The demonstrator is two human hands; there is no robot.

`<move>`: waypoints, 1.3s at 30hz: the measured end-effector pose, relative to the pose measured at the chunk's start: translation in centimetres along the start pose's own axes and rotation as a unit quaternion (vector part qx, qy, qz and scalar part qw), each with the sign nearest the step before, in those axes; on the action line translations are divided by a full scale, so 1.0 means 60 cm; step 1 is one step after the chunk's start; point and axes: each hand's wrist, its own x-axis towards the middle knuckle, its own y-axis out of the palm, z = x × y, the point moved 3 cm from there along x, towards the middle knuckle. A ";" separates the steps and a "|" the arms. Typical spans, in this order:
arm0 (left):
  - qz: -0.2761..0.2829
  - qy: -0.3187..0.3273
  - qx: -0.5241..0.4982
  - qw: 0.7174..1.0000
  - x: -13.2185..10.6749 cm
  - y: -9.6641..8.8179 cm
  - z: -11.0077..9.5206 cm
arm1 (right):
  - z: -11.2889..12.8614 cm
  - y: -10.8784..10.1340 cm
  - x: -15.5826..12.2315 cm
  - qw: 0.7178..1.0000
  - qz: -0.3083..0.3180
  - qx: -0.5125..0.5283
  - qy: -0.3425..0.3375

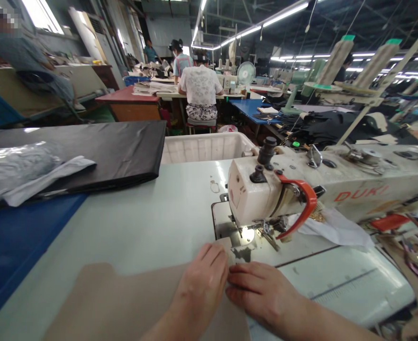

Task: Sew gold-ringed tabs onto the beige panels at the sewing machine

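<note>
The beige fabric [134, 289] lies in front of the sewing machine [255, 194] and to its left, flat on the pale tabletop [180, 203], its narrow upper corner ending just short of the lit needle plate. The left hand [204, 277] rests on that corner, fingers bent down over it; the right hand [262, 291] sits at the fabric's right edge, in front of the sewing machine's needle area, its curled fingertips just beside the left hand's. Both thumbs are hidden, so I cannot tell whether either hand pinches the fabric or only presses it.

Left of the sewing machine, a broad stretch of tabletop gives sideways room, running to the near edge of a folded black bundle [123, 151]. A clear plastic bag [20, 166] lies on that bundle, farther left of the machine. The tabletop's left border meets a blue surface [24, 241]. Room between the hands and the sewing machine's head is tight. The curved red guard [308, 203] juts out on the head's right side. Behind the sewing machine, a white bin [205, 147] stands against the tabletop's far edge.
</note>
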 end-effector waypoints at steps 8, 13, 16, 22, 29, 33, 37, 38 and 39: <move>0.007 0.007 0.004 1.000 0.001 0.001 -0.002 | -0.002 -0.002 0.000 1.000 -0.005 0.003 0.000; 0.012 0.004 -0.010 1.000 0.000 0.002 0.000 | -0.001 -0.002 0.000 1.000 0.006 0.009 0.004; 0.012 -0.009 -0.015 1.000 0.000 0.001 0.001 | -0.001 -0.003 0.003 1.000 0.007 0.008 0.003; 0.022 -0.012 -0.011 1.000 -0.003 0.003 0.000 | 0.000 -0.001 0.001 1.000 -0.016 0.003 -0.007; 0.035 -0.008 0.020 0.999 -0.006 0.006 0.000 | 0.000 0.005 -0.002 0.999 -0.033 0.010 -0.012; 0.026 0.002 0.038 0.999 -0.006 0.005 -0.002 | 0.000 0.013 -0.004 0.998 -0.060 0.007 -0.024; 0.013 -0.016 0.023 1.000 -0.002 -0.003 -0.002 | -0.001 0.019 -0.004 0.998 -0.059 -0.009 -0.026; 0.014 -0.028 0.015 0.999 0.000 -0.006 -0.002 | -0.001 0.019 -0.004 0.998 -0.054 -0.017 -0.024; 0.017 -0.041 0.007 0.999 0.001 -0.008 -0.002 | -0.001 0.017 -0.004 0.998 -0.045 -0.026 -0.022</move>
